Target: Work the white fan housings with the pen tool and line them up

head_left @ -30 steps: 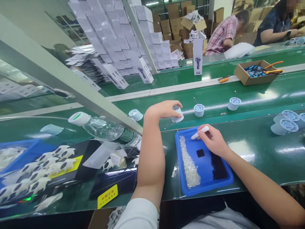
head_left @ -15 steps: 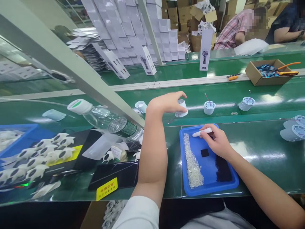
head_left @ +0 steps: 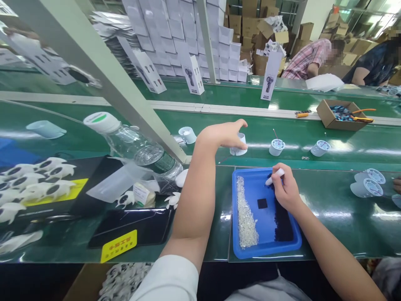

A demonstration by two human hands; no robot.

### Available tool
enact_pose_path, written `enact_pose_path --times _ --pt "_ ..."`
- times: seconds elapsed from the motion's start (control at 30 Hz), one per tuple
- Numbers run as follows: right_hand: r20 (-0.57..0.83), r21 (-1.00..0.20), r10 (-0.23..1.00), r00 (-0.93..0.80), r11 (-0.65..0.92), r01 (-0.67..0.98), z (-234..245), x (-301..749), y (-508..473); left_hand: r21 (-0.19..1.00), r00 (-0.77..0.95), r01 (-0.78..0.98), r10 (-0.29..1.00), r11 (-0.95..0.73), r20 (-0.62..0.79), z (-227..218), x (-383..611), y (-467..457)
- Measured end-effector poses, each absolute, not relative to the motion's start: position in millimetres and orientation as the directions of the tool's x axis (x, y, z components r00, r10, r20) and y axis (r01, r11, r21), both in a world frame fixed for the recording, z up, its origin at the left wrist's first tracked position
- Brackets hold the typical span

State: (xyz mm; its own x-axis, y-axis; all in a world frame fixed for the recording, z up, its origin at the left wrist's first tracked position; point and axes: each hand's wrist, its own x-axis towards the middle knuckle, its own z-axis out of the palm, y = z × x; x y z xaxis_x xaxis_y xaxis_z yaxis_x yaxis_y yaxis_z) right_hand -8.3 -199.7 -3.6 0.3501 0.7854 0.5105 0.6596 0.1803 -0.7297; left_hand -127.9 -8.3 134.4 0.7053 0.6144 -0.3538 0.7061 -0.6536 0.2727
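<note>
A shallow blue plastic tray (head_left: 266, 253) lies on the glossy green tabletop (head_left: 328, 200), with a tapering bank of small clear granules (head_left: 247, 223) along its left side, a mass of fine black bits (head_left: 283, 223) along its right, and a small flat black square (head_left: 262, 203) between them. Far right, a low brown cardboard box (head_left: 346, 124) holds blue-and-black pieces (head_left: 341, 113), with an orange-handled tool (head_left: 362, 119) lying across its right end. Below the near edge, toward the left, a brown cardboard carton (head_left: 82, 281) holds a heap of white moulded parts (head_left: 122, 281). A clear plastic bottle (head_left: 138, 146) with a white-and-green cap leans on the left. The left hand (head_left: 223, 136) reaches past the tray to a pale-blue cup-shaped plastic part (head_left: 238, 149) on the green strip beyond; its grip is curved, thumb and forefinger spread wide, with the part between and below them. Whether the hidden fingers press on it, I cannot tell. Similar pale-blue cylinders (head_left: 277, 147) stand to the right of it. The right hand (head_left: 287, 190) has its grip closed around a white pen-shaped stick (head_left: 280, 172), slanting over the tray's far end, its lower tip pointing left.
</note>
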Motion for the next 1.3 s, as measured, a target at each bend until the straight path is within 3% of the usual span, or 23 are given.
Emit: enact_pose_path --times 0.13,0.47,0.67,0.93,1.3 --pt "0.622 -0.689 0.68 0.388 0.24 0.684 -10.1 -3.6 -199.5 0.286 0.698 0.714 0.62 -0.639 -0.358 134.3 -129.5 -6.5" --pt "0.48 -0.802 0.741 0.469 0.154 0.578 -10.5 -1.0 -197.8 0.35 0.695 0.719 0.636 -0.6 -0.335 133.4 -132.2 -4.7" --pt "0.47 -0.828 0.728 0.499 0.168 0.536 -11.3 -4.0 -197.5 0.382 0.706 0.708 0.613 -0.594 -0.356 126.5 -129.3 1.5" --pt "0.387 -0.887 0.764 0.516 0.155 0.435 -12.8 -5.3 -194.7 0.358 0.72 0.693 0.578 -0.625 -0.385 123.2 -124.3 -1.5" --pt "0.368 -0.9 0.785 0.498 0.167 0.402 -10.1 -7.6 -196.2 0.439 0.717 0.662 0.684 -0.608 -0.135 125.1 -114.5 -10.6"
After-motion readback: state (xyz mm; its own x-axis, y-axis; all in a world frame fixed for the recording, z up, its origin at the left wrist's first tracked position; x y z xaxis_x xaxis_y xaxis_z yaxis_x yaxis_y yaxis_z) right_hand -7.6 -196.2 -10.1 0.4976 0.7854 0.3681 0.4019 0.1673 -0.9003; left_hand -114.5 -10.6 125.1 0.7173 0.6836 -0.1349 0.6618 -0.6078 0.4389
